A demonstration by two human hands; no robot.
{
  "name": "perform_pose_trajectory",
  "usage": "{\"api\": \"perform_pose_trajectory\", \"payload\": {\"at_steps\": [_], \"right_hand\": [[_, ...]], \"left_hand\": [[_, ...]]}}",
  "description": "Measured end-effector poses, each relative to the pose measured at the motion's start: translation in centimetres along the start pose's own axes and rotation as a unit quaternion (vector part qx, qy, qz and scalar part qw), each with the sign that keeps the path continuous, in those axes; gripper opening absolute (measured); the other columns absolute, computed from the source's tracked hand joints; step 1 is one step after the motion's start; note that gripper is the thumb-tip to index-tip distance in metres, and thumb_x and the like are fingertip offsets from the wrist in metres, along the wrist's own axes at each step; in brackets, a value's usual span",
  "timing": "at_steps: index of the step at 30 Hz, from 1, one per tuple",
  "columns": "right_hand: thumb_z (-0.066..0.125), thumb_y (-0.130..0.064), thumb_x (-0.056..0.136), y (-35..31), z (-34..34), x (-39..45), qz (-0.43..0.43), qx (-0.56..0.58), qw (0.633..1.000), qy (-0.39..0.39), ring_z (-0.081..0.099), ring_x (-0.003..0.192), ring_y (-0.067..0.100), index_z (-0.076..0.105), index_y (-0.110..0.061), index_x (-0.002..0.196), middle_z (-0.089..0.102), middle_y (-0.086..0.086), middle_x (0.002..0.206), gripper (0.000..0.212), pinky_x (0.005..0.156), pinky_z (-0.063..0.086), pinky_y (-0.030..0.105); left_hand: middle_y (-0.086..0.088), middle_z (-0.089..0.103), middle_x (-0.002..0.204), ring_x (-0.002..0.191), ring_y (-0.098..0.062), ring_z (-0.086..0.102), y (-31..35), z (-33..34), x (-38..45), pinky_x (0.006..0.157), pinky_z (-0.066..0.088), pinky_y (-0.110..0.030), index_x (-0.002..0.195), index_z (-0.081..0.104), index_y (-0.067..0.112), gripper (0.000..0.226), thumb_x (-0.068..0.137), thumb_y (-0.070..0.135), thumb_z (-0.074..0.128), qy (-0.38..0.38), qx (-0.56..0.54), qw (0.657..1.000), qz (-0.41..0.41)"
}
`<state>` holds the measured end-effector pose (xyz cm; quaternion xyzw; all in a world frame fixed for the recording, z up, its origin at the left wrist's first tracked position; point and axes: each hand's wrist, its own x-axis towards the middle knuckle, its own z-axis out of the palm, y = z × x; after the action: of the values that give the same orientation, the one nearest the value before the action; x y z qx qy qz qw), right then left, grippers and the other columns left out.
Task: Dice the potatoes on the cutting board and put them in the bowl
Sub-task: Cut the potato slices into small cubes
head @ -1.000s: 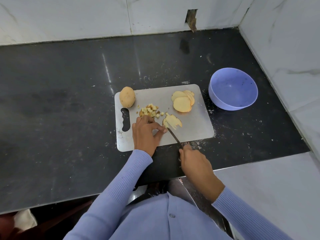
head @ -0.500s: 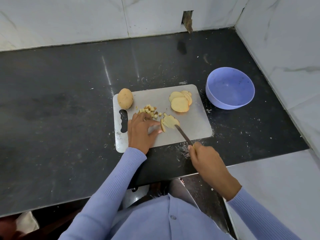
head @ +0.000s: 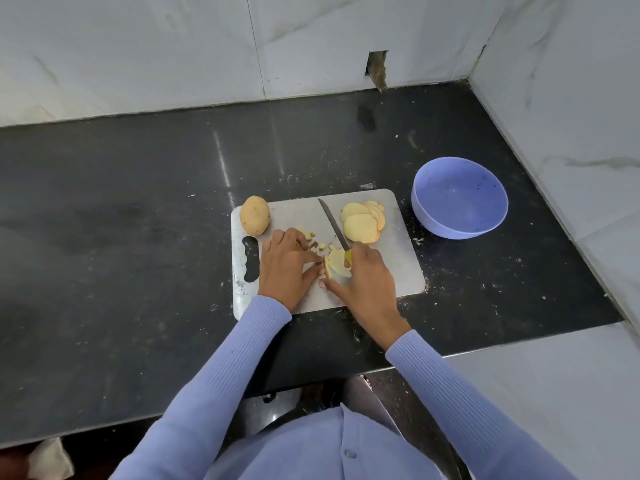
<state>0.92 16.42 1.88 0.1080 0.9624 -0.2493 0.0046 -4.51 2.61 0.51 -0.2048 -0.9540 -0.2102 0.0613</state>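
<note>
Left hand (head: 287, 268) is pinning the sliced potato stack (head: 336, 264) with flat fingers to steady it; right hand (head: 367, 278) is gripping the knife (head: 334, 224), realigning for crosscuts.

The left hand (head: 285, 265) covers most of the pile of diced potato pieces (head: 313, 242), so only a few cubes show past its fingers. The right hand (head: 367, 278) hides nearly all of the knife's yellow handle (head: 347, 258) and part of the cut potato slice (head: 336, 265) held between both hands. Both sleeves and the table (head: 138, 237) are cut off by the picture's edges.
</note>
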Motion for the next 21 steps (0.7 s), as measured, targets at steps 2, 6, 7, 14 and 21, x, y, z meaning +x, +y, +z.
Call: {"api": "perform_pose_trajectory", "payload": {"at_steps": [2, 6, 7, 14, 21], "right_hand": [[0.070, -0.041, 0.082, 0.2, 0.0, 0.4, -0.005, 0.010, 1.000, 0.019, 0.042, 0.085, 0.012, 0.048, -0.014, 0.107, 0.045, -0.004, 0.093, 0.043, 0.067, 0.031, 0.022], [0.072, -0.032, 0.080, 1.3, -0.5, 1.3, -0.056, 0.016, 0.998, -0.013, 0.042, 0.077, 0.015, 0.043, -0.016, 0.095, 0.044, -0.005, 0.087, 0.036, 0.062, 0.030, 0.027], [0.072, -0.031, 0.079, 1.7, -0.7, 1.7, -0.081, 0.018, 0.996, -0.032, 0.042, 0.077, 0.017, 0.040, -0.018, 0.092, 0.045, -0.004, 0.085, 0.037, 0.061, 0.029, 0.028], [0.072, -0.016, 0.081, 4.2, -2.6, 2.7, -0.142, 0.019, 0.980, -0.137, 0.055, 0.086, 0.020, 0.043, -0.021, 0.095, 0.059, 0.001, 0.098, 0.032, 0.068, 0.038, 0.027], [0.081, -0.009, 0.072, 5.4, -2.3, 1.2, -0.013, 0.114, 0.992, -0.046, 0.060, 0.089, 0.008, 0.049, -0.019, 0.092, 0.067, -0.001, 0.104, 0.039, 0.071, 0.041, 0.006]], "left_hand": [[-0.002, 0.056, 0.086, 0.082, -0.025, 0.046, 0.0, 0.1, -0.1, 0.070, 0.030, -0.032, 0.079, 0.077, 0.024, 0.014, 0.066, 0.024, 0.084, 0.003, -0.003, 1.000, -0.005], [-0.001, 0.055, 0.086, 0.081, -0.027, 0.047, 0.1, 0.3, -0.5, 0.071, 0.029, -0.032, 0.078, 0.077, 0.026, 0.012, 0.068, 0.024, 0.083, 0.005, -0.028, 0.999, -0.020], [-0.001, 0.055, 0.086, 0.082, -0.026, 0.047, 0.1, 0.3, -0.7, 0.071, 0.029, -0.032, 0.079, 0.077, 0.026, 0.012, 0.068, 0.024, 0.083, 0.001, -0.033, 0.999, -0.026], [-0.002, 0.058, 0.100, 0.097, -0.023, 0.046, 1.0, 0.5, -2.2, 0.078, 0.022, -0.026, 0.105, 0.073, 0.021, 0.031, 0.077, 0.033, 0.075, -0.014, -0.026, 0.995, -0.096], [-0.006, 0.062, 0.079, 0.075, -0.025, 0.052, 1.9, 1.4, -2.5, 0.063, 0.033, -0.030, 0.092, 0.077, 0.012, 0.015, 0.077, 0.011, 0.077, 0.024, -0.063, 0.995, -0.075]]}}
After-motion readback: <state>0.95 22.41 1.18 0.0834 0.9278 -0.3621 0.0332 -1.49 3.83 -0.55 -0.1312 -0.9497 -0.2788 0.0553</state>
